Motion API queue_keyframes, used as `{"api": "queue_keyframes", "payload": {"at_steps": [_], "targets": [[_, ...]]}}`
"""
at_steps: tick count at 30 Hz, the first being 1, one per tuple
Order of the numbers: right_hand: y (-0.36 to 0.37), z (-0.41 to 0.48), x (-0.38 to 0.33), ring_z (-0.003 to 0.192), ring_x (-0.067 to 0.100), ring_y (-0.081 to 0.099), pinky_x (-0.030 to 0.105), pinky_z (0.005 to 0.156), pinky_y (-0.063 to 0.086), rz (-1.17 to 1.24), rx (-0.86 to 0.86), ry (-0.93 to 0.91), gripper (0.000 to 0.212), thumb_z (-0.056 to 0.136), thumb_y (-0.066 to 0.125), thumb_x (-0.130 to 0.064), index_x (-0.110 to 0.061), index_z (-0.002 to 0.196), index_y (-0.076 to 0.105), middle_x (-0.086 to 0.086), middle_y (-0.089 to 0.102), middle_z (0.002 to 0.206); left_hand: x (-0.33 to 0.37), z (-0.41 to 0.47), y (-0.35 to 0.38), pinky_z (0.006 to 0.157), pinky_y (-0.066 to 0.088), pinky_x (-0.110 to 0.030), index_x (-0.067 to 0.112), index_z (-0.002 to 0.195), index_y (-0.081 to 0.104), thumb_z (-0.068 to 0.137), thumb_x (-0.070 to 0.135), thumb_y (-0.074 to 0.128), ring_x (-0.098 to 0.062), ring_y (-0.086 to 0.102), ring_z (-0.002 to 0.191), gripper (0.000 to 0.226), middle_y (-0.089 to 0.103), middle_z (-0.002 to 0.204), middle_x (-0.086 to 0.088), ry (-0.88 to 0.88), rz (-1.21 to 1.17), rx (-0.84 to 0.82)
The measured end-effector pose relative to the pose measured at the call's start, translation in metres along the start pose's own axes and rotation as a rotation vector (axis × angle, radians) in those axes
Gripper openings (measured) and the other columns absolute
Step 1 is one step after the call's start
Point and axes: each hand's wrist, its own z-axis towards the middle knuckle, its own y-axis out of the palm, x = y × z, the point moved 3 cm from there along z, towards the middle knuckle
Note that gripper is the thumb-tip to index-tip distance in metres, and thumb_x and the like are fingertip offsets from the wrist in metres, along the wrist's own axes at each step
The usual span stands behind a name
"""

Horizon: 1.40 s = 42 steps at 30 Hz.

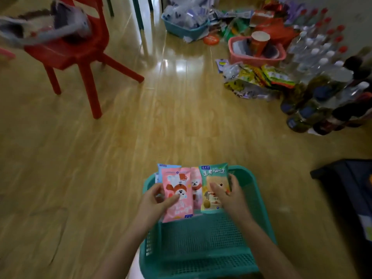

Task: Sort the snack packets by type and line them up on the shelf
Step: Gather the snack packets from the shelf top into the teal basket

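Observation:
A teal mesh basket [203,238] sits low in the view in front of me. Over its far end I hold a fan of snack packets. My left hand [156,200] grips a pink packet [178,190] with a cartoon animal, its thumb on the front. My right hand [229,193] grips a green packet [215,178] with a bear picture. Between them shows a second pink packet [195,184], and behind the first a blue packet [164,168] peeks out. No shelf is in view.
On the wooden floor at the back right lie loose snack packets [259,79], a pink basket [257,51] holding a red cup, a teal basket [185,23] of packets and rows of bottles [322,63]. A red chair [78,51] stands at left. A dark bag [350,188] lies at right.

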Motion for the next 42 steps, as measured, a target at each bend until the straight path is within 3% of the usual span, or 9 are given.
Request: {"api": "queue_keyframes", "payload": {"at_steps": [5, 10, 16, 21, 24, 28, 37, 39, 42], "targets": [[-0.018, 0.012, 0.056, 0.077, 0.009, 0.067, 0.019, 0.058, 0.055, 0.074, 0.031, -0.04, 0.028, 0.088, 0.061, -0.012, -0.018, 0.113, 0.051, 0.0, 0.067, 0.099, -0.057, 0.005, 0.029, 0.058, 0.046, -0.016, 0.011, 0.084, 0.061, 0.079, 0.011, 0.072, -0.01, 0.057, 0.062, 0.013, 0.064, 0.066, 0.003, 0.103, 0.017, -0.113], [-0.038, 0.014, 0.086, 0.065, -0.001, 0.068, 0.017, 0.053, 0.053, 0.104, 0.086, -0.025, 0.026, 0.09, 0.058, -0.012, -0.019, 0.113, 0.049, -0.005, 0.066, 0.093, -0.092, -0.004, 0.054, 0.087, 0.055, -0.033, 0.016, 0.103, 0.062, 0.081, 0.018, 0.07, -0.026, 0.066, 0.095, 0.024, 0.07, 0.1, -0.008, 0.011, 0.032, -0.278], [-0.062, 0.021, 0.118, 0.075, 0.008, 0.067, 0.024, 0.06, 0.054, 0.089, 0.163, 0.014, 0.023, 0.091, 0.056, -0.015, -0.022, 0.112, 0.049, -0.005, 0.066, 0.095, -0.131, -0.005, 0.079, 0.078, 0.054, -0.023, 0.014, 0.109, 0.058, 0.085, 0.009, 0.065, -0.016, 0.068, 0.094, 0.026, 0.072, 0.1, -0.002, -0.1, 0.028, -0.377], [-0.073, 0.025, 0.133, 0.083, 0.009, 0.065, 0.017, 0.06, 0.053, -0.06, 0.132, 0.038, 0.027, 0.091, 0.058, -0.016, -0.021, 0.116, 0.049, 0.002, 0.066, 0.105, -0.145, 0.014, 0.092, 0.075, 0.055, -0.022, 0.014, 0.11, 0.04, 0.09, 0.011, 0.06, 0.001, 0.065, 0.08, 0.028, 0.066, 0.096, 0.007, -0.018, 0.308, -0.483], [-0.077, 0.028, 0.136, 0.092, 0.015, 0.065, 0.021, 0.064, 0.051, -0.139, 0.127, 0.042, 0.036, 0.091, 0.058, -0.019, -0.015, 0.125, 0.048, 0.005, 0.065, 0.113, -0.152, 0.034, 0.097, 0.081, 0.051, -0.031, 0.02, 0.116, 0.044, 0.092, 0.019, 0.058, -0.02, 0.063, 0.095, 0.028, 0.063, 0.106, -0.003, 0.082, 0.545, -0.557], [-0.077, 0.032, 0.14, 0.101, 0.016, 0.059, 0.026, 0.078, 0.048, -0.29, 0.076, 0.047, 0.052, 0.091, 0.058, -0.025, -0.014, 0.136, 0.035, 0.0, 0.056, 0.122, -0.162, 0.052, 0.099, 0.08, 0.042, -0.013, 0.012, 0.132, 0.048, 0.095, 0.019, 0.053, -0.018, 0.053, 0.103, 0.038, 0.055, 0.118, -0.003, 0.127, 0.762, -0.677], [-0.067, 0.06, 0.167, 0.105, 0.025, 0.062, 0.045, 0.089, 0.053, -0.312, 0.063, 0.13, 0.056, 0.089, 0.059, -0.027, -0.02, 0.138, 0.033, 0.01, 0.058, 0.127, -0.183, 0.048, 0.07, 0.109, 0.03, -0.031, 0.033, 0.146, 0.027, 0.094, 0.037, 0.047, -0.02, 0.033, 0.133, 0.056, 0.034, 0.145, 0.001, 0.351, 1.267, -0.533], [-0.063, 0.069, 0.172, 0.108, 0.027, 0.061, 0.045, 0.089, 0.053, -0.303, 0.077, 0.142, 0.057, 0.09, 0.059, -0.026, -0.017, 0.14, 0.032, 0.012, 0.056, 0.13, -0.189, 0.037, 0.069, 0.106, 0.036, -0.035, 0.03, 0.145, 0.028, 0.079, 0.053, 0.06, -0.021, 0.04, 0.129, 0.076, 0.04, 0.137, 0.0, 0.41, 1.353, -0.493], [-0.057, 0.08, 0.177, 0.113, 0.031, 0.057, 0.047, 0.093, 0.05, -0.33, 0.086, 0.185, 0.059, 0.091, 0.058, -0.026, -0.009, 0.139, 0.029, 0.017, 0.052, 0.133, -0.198, 0.029, 0.067, 0.065, 0.056, -0.027, 0.03, 0.112, 0.061, 0.032, 0.067, 0.077, -0.014, 0.068, 0.084, 0.089, 0.063, 0.094, 0.005, 0.54, 1.434, -0.463]]}}
